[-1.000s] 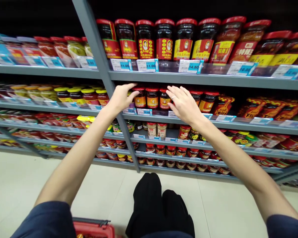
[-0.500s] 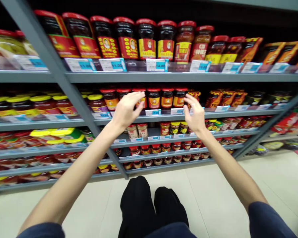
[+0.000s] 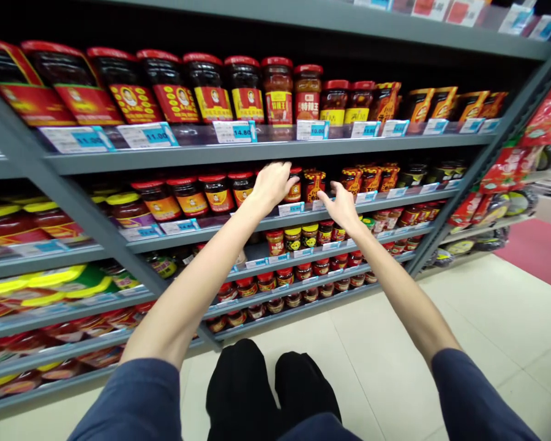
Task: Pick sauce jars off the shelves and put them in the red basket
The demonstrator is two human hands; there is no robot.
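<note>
On the second visible shelf, my left hand reaches over the front edge beside a red-lidded jar, its thumb and fingers apart around the jar's near side; whether it touches the jar is unclear. Right of that jar stands an orange-labelled jar with a patterned lid. My right hand is just right of this patterned jar, thumb and fingers spread, holding nothing. A dark gap lies behind it, before more patterned jars. Several red-lidded jars line up left of my left hand.
The shelf above carries large red-lidded jars with price tags. Lower shelves hold small jars. A slanting grey upright stands at left, hanging red packets at right. My knees are below, over the pale floor.
The view has shifted right along the shelves. Both hands have moved right relative to the jars and closer to the patterned jar, with the space between them narrower.
</note>
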